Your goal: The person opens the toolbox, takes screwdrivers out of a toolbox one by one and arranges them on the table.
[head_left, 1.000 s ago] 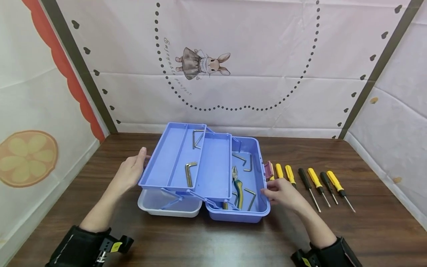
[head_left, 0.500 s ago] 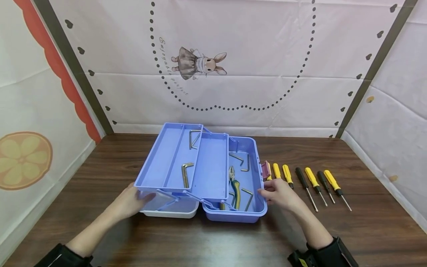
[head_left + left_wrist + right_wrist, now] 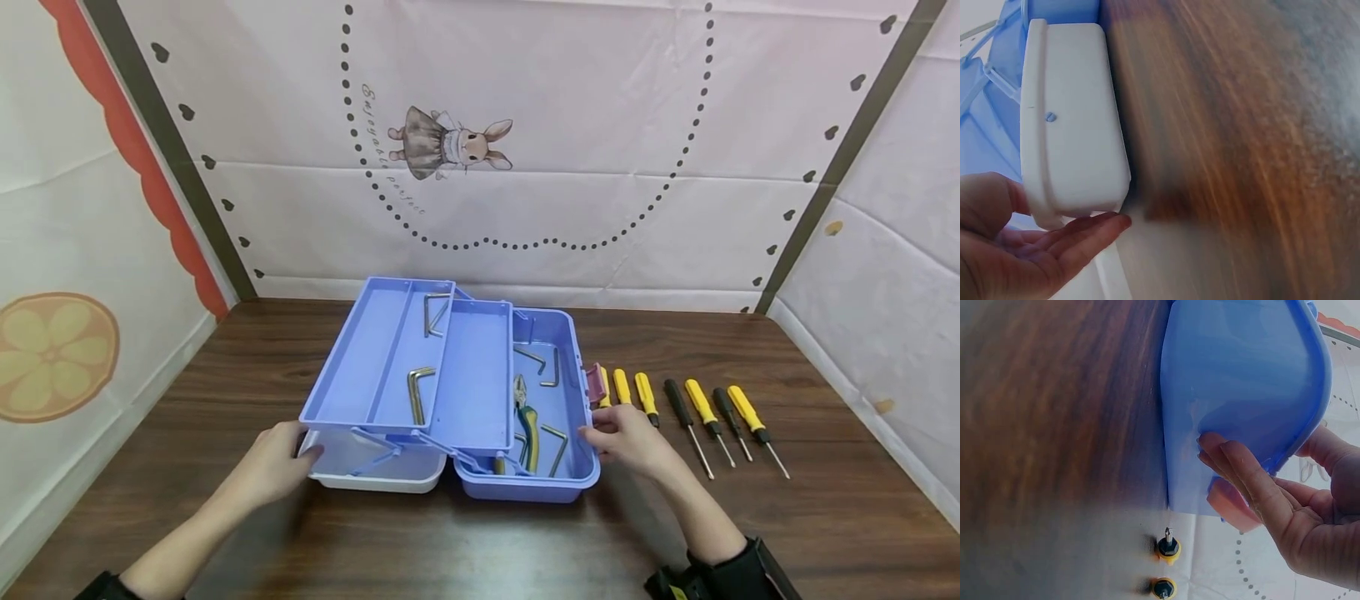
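Note:
A blue toolbox [image 3: 525, 492] stands opened out on the table, its cantilever trays [image 3: 476, 375] fanned to the left over a whitish lid [image 3: 378, 482]. My left hand [image 3: 273, 467] grips the lid's left end; in the left wrist view the thumb sits at the rim and the fingers lie along the outer wall. My right hand [image 3: 633, 442] holds the base's right wall, thumb over the rim and fingers outside, by the pink latch [image 3: 597, 385]. Green-and-yellow pliers [image 3: 531, 429] and several hex keys [image 3: 557, 371] lie in the base. More hex keys [image 3: 416, 396] rest in the upper tray.
Right of the toolbox, several screwdrivers [image 3: 703, 408] with yellow or black handles lie in a row on the brown wooden table [image 3: 480, 554]. White printed cloth [image 3: 585, 125] walls the table at the back and both sides.
My left hand has come down from beside the upper tray to the lid's left end and now grips it. The right hand stays at the base's right wall.

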`<action>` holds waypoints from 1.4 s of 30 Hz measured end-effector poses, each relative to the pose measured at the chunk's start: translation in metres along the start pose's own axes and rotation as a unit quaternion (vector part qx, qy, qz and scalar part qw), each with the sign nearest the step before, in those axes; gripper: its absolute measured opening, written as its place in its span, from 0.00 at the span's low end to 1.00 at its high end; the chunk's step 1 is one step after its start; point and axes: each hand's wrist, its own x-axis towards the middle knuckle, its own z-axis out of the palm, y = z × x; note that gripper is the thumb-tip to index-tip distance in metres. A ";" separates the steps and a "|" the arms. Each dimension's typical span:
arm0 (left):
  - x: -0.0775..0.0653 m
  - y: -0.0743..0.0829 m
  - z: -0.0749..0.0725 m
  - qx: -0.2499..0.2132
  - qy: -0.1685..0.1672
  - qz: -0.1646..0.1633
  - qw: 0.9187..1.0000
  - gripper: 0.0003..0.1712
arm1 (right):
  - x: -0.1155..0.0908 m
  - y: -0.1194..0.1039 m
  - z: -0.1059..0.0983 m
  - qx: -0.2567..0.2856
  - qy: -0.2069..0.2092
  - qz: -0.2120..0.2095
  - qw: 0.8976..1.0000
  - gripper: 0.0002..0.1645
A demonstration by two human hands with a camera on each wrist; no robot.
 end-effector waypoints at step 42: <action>0.026 0.165 -0.004 0.042 0.255 0.209 0.943 0.24 | 0.001 0.004 0.000 -0.016 0.007 -0.022 1.000 0.14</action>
